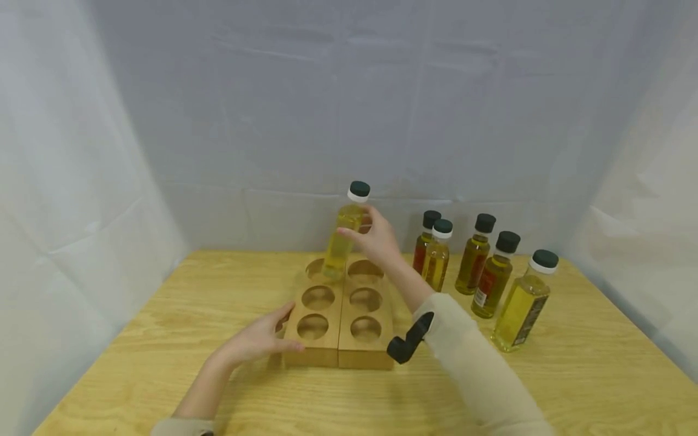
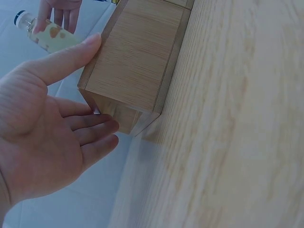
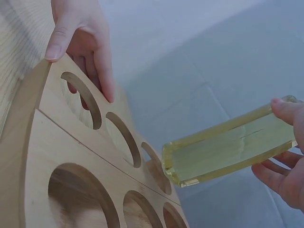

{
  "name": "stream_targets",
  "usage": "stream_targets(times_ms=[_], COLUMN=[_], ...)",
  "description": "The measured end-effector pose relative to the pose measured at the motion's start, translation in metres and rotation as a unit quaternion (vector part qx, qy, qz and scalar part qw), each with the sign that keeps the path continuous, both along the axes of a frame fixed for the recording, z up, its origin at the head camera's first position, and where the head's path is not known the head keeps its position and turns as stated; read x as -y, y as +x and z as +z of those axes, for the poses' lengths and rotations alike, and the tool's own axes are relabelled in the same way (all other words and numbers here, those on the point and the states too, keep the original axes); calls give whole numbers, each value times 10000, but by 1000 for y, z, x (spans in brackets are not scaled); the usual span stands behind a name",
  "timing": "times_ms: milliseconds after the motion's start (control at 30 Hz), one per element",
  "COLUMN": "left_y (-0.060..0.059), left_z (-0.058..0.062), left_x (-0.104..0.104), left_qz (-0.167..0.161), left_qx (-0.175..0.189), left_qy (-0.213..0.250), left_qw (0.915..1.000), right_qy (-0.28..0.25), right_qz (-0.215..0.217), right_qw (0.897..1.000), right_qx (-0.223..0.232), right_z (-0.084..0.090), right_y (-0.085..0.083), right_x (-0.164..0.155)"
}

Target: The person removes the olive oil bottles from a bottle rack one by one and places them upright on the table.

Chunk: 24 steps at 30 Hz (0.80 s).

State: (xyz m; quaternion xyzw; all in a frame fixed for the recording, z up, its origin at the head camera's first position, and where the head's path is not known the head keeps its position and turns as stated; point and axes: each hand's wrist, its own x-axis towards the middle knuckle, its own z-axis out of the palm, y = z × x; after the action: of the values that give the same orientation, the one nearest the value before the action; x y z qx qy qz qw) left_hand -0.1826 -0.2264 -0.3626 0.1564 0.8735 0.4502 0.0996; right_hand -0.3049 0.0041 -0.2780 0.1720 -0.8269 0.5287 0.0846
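Observation:
A wooden rack [image 1: 338,339] with six round holes lies mid-table. My left hand [image 1: 278,330] rests against its near left corner, fingers straight along the side and thumb at the front. In the left wrist view that hand [image 2: 90,109] touches the rack's corner [image 2: 133,71]. My right hand [image 1: 364,233] grips a bottle of yellow oil [image 1: 342,242] with a dark cap. The bottle is tilted, its base just above the far left hole [image 1: 318,267]. In the right wrist view the bottle [image 3: 228,147] hangs over the rack [image 3: 33,142], held by my right hand [image 3: 285,142].
Several more oil bottles with dark caps stand to the right of the rack, from the back [image 1: 426,242] to the nearest and biggest [image 1: 523,300]. White cloth walls [image 1: 109,151] close in the table [image 1: 163,315] on three sides.

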Motion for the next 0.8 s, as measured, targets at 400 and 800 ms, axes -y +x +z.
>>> stream_targets(times_ms=[400,800], left_y=[2,2], left_z=[-2,0], left_x=[-1,0], left_qz=[73,34], left_qx=[38,13], left_qy=[3,46], left_qw=[10000,10000], right_qy=[324,666], right_qz=[309,231], right_qw=[9989,9974], right_qx=[123,166], right_z=[6,11], right_y=[22,40], right_x=[-40,-85])
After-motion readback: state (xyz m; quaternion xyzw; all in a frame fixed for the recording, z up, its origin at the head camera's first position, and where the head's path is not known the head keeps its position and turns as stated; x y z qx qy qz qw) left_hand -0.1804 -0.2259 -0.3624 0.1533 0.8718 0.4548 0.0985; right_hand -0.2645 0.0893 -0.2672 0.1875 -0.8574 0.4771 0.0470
